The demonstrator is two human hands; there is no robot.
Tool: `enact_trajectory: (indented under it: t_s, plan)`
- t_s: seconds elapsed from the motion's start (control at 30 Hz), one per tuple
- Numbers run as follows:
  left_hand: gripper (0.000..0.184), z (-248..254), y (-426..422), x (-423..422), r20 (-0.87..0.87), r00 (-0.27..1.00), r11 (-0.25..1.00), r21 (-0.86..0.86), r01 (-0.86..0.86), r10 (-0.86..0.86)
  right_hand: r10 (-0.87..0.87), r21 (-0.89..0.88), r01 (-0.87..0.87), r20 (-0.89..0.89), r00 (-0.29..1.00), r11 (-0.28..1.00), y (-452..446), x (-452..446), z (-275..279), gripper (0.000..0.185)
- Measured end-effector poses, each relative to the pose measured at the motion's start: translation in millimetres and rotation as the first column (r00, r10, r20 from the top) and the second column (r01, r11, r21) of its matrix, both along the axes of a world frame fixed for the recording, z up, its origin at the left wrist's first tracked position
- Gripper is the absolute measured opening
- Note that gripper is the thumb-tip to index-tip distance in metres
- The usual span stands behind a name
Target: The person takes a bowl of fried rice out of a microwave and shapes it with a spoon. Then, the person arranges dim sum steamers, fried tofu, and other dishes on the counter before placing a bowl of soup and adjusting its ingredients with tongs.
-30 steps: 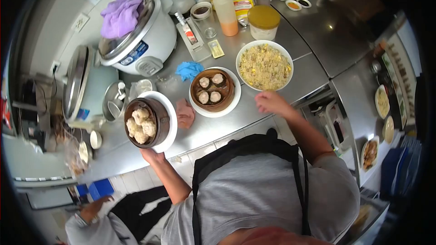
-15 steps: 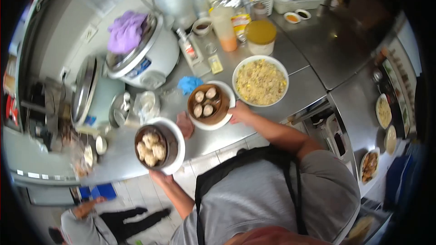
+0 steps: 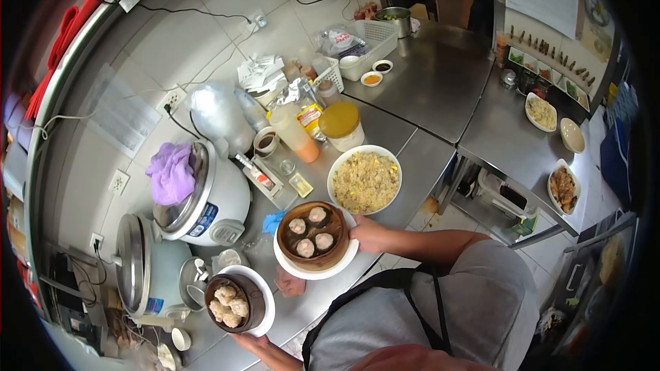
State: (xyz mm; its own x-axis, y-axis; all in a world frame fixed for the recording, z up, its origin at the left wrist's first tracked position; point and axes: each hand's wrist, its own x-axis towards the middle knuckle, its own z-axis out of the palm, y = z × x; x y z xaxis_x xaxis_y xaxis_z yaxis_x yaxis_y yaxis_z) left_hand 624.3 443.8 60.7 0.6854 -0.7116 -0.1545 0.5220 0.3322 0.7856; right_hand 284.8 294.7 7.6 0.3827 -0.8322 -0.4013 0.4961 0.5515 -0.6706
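Observation:
My left hand (image 3: 251,343) is closed on the near rim of a white plate (image 3: 265,316), thumb and fingers partly hidden. On that plate stands a dark round steamer basket (image 3: 256,297) with several pale dumplings (image 3: 227,306). My right hand (image 3: 369,233) grips the right rim of another white plate (image 3: 347,257). It carries a brown bamboo steamer basket (image 3: 335,253) holding several round meat dumplings (image 3: 323,241) on dark pieces. Between the plates lies a pinkish-brown thing (image 3: 290,282) I cannot make out. A bowl of fried rice (image 3: 364,181) stands just beyond my right hand.
Two large rice cookers (image 3: 223,196) line the left wall, a purple cloth (image 3: 170,173) on one. A yellow-lidded tub (image 3: 342,126), an orange-filled squeeze bottle (image 3: 295,136) and sauce bowls (image 3: 372,79) stand behind. On the right counter (image 3: 474,130) are several filled dishes (image 3: 564,189).
My view has swung up and right, showing more wall and right counter; the person at lower left is out of view. Both hands still hold their plates, and the right plate looks larger and closer.

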Motion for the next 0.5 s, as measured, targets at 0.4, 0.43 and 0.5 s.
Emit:
enact_trajectory:
  t_s: [0.4,0.43,0.5]
  plan:
    - [0.053,13,-100,-103,-0.064,0.997,0.999,0.005,0.052,-0.051,-0.420,-0.230,0.437,0.118,0.900,0.870,-96,-245,75,0.046]
    - [0.053,14,-108,-122,-0.076,0.996,0.999,0.002,0.046,-0.046,-0.401,-0.293,0.432,0.162,0.901,0.853,-118,-281,60,0.042]
    - [0.053,14,-121,-156,-0.098,0.994,0.999,-0.012,0.036,-0.037,-0.549,-0.298,0.553,0.105,0.829,0.778,-147,-335,54,0.035]
